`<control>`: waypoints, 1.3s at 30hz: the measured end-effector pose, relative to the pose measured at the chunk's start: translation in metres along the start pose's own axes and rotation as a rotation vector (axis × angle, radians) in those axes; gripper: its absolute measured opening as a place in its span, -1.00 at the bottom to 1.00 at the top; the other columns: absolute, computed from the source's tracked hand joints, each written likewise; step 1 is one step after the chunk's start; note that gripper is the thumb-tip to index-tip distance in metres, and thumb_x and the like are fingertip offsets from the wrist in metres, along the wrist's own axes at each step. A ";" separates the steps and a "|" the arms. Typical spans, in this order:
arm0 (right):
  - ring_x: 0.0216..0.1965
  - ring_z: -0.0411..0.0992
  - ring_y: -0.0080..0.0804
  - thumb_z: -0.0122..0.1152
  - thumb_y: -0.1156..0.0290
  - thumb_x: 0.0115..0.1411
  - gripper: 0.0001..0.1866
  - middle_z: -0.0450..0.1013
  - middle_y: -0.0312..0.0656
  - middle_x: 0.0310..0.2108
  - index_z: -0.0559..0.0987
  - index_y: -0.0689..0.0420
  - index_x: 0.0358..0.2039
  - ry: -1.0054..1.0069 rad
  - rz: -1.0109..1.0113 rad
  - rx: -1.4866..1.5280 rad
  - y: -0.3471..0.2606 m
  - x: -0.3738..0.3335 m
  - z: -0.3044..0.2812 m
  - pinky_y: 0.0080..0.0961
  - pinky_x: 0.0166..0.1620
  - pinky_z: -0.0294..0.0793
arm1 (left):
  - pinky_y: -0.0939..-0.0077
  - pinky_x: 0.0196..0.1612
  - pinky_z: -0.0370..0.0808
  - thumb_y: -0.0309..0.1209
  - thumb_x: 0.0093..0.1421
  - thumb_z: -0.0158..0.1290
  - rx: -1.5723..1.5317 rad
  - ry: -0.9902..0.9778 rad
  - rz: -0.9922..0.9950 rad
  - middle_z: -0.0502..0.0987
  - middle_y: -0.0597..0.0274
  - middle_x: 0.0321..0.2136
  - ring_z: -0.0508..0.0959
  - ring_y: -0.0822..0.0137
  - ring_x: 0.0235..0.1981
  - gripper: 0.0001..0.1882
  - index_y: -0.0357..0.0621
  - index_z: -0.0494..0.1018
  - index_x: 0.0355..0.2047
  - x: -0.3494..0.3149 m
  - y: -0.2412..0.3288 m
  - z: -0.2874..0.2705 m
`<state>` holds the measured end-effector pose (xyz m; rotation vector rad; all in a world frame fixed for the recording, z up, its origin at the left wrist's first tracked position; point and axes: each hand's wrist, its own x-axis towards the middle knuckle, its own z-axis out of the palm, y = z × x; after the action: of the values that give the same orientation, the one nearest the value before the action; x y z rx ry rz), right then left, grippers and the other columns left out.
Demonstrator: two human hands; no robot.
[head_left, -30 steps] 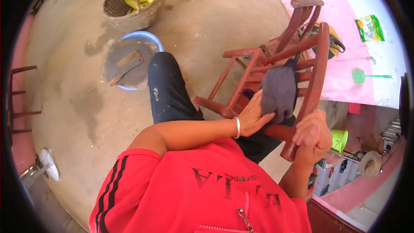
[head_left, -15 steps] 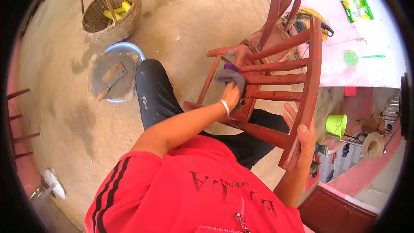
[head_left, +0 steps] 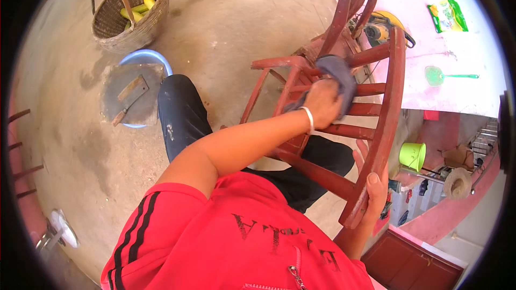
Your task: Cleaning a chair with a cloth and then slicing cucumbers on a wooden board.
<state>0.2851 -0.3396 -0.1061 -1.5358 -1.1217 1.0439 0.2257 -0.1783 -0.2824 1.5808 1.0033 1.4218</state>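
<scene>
Since half a second ago, the left hand (head_left: 322,102) with the grey cloth (head_left: 336,75) has gone higher along the red wooden chair (head_left: 376,113), from the lower rungs up to the crossbars near the middle of the frame. The chair lies tilted in front of the person, over the legs in dark trousers (head_left: 180,113), and its top rail points away, toward the pink wall (head_left: 408,0). The left hand is closed on the cloth and presses it on a crossbar; a white bracelet (head_left: 309,120) sits on that wrist. The right hand (head_left: 373,185) is closed around the lower end of the long side post and keeps the chair steady.

I judge that the step in hand is wiping the chair's bars with the cloth, one after the other. The next move probably calls for sliding the cloth along this bar or on to the next one, while the right hand holds firm so the frame does not turn.

On the concrete floor (head_left: 226,16) to the left, well apart from the chair, stand a woven basket (head_left: 129,16) with yellow things inside and a blue basin (head_left: 142,59) covered by a board with a cleaver (head_left: 129,96) on it. A green cup (head_left: 412,156) stands to the right of the chair.
</scene>
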 end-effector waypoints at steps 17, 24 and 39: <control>0.26 0.19 0.12 0.39 -0.05 -0.04 0.12 0.09 0.10 0.29 0.03 0.34 0.32 -0.034 0.029 0.097 -0.005 -0.001 0.015 -0.06 0.29 0.16 | 0.23 -0.10 0.51 -0.43 0.21 -0.27 -0.238 0.223 -0.740 0.55 -0.08 -0.16 0.57 -0.05 -0.18 -0.67 -0.10 0.50 -0.18 -0.031 -0.314 -0.026; 0.22 0.25 0.08 0.42 -0.12 -0.11 0.21 0.05 0.18 0.30 -0.01 0.33 0.34 0.190 0.102 0.026 -0.016 -0.010 0.036 -0.12 0.29 0.15 | 0.00 0.18 0.29 -0.25 0.25 -0.07 0.279 0.788 -1.641 0.43 -0.02 0.12 0.36 -0.11 0.17 -0.58 -0.19 0.45 0.04 0.109 -0.181 0.037; 0.13 0.34 -0.06 0.38 -0.15 -0.17 0.26 -0.01 0.19 0.30 -0.03 0.33 0.34 0.294 0.081 -0.009 -0.016 -0.004 0.041 -0.22 0.28 0.18 | 0.12 0.24 0.20 -0.45 0.14 -0.02 0.206 0.252 -0.697 0.27 -0.26 0.07 0.26 -0.24 0.13 -0.63 -0.25 0.37 -0.02 0.034 -0.163 0.017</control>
<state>0.2420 -0.3335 -0.0979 -1.6901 -0.8679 0.8323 0.2357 -0.0840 -0.4198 1.0238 1.6911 1.0525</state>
